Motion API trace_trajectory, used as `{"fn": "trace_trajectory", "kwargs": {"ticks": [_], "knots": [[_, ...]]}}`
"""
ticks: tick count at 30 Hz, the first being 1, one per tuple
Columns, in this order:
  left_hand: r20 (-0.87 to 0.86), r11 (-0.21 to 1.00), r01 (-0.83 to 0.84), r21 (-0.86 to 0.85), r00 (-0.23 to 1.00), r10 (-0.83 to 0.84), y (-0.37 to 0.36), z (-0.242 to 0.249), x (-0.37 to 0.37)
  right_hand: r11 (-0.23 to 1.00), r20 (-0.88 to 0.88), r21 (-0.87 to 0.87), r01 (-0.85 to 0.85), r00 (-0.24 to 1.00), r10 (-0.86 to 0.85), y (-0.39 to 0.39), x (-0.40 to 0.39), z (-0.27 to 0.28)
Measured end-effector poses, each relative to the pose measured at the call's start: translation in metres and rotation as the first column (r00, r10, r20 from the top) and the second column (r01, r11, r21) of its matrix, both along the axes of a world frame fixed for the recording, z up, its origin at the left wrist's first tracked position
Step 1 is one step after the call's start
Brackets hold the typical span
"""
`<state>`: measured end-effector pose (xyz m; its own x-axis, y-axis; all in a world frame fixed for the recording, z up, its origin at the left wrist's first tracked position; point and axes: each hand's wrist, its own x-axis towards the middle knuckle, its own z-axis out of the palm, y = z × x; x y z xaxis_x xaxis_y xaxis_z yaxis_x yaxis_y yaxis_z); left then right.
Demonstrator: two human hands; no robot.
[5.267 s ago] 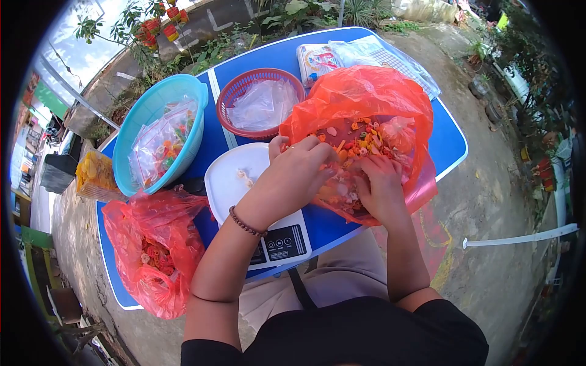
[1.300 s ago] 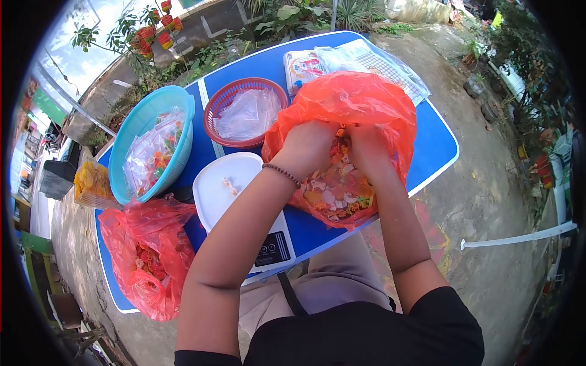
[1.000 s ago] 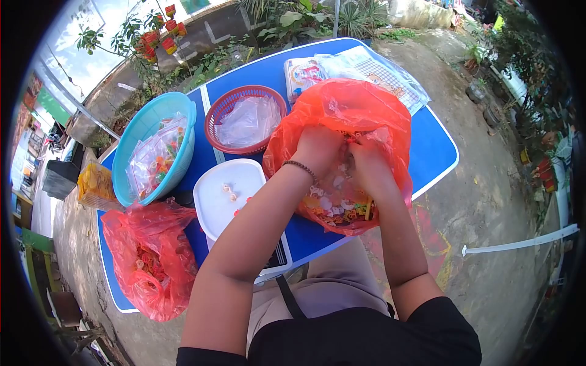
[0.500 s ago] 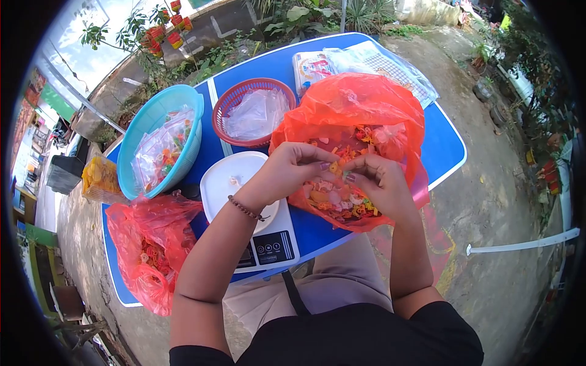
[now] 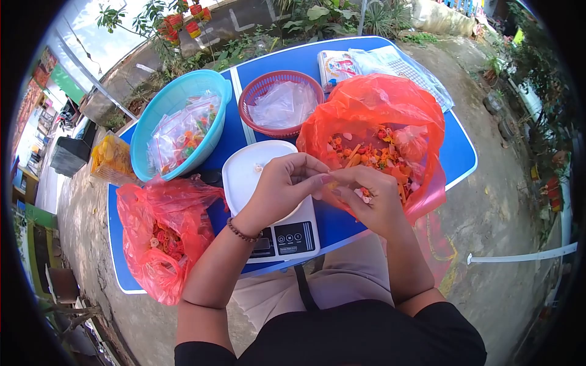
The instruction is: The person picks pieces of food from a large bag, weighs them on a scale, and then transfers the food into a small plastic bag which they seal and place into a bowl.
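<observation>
My left hand is closed in a pinch above the right edge of the white plate on the kitchen scale. Its fingertips meet those of my right hand, also pinched, at the near left rim of an open red plastic bag. Whatever lies between the fingers is hidden or too small to name. Inside the bag are many small orange, red, yellow and pink pieces. One small pale piece rests on the plate.
A turquoise basin holds filled clear packets. Behind the scale, a red basket contains clear plastic bags. Another red bag sits at the table's left. Plastic-wrapped packs lie at the far edge of the blue table.
Both hands have moved left from over the bag's contents toward the scale, and their fingertips have come together. The small yellow piece seen at the fingers earlier no longer shows. The view has shifted slightly.
</observation>
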<state>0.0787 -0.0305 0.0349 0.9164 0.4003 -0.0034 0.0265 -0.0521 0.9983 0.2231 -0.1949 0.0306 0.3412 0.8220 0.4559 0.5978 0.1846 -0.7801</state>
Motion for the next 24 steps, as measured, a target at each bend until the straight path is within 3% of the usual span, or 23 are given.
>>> {"fn": "trace_trajectory", "kwargs": {"ticks": [1,4,7,11,16,21,24], "knots": [[0.019,1.000,-0.022,-0.004,1.000,0.022,0.000,-0.001,-0.004,1.000,0.066,0.020,0.009,0.998,-0.010,0.004,-0.005,-0.003],[0.061,0.989,-0.141,0.051,0.989,0.138,0.006,-0.001,-0.023,0.995,-0.023,0.093,-0.021,0.999,0.023,0.019,-0.021,-0.016],[0.107,0.863,-0.384,0.329,0.923,0.370,0.020,-0.007,-0.043,1.000,-0.021,-0.004,-0.005,1.000,0.005,0.033,-0.039,-0.013],[0.299,0.764,-0.572,0.299,0.816,0.494,0.031,-0.022,-0.060,0.996,0.198,-0.083,0.043,0.980,-0.026,0.054,-0.049,-0.021],[0.219,0.715,-0.536,0.449,0.842,0.493,0.019,-0.022,-0.070,0.999,0.239,0.020,0.035,0.970,-0.039,0.069,-0.053,-0.031],[0.233,0.651,-0.541,0.532,0.833,0.501,0.021,-0.004,-0.071,1.000,0.208,0.012,0.027,0.978,-0.029,0.071,-0.045,-0.012],[0.272,0.596,-0.538,0.595,0.833,0.481,0.030,0.001,-0.066,0.998,0.286,0.061,-0.019,0.958,0.001,0.075,-0.034,0.006]]}}
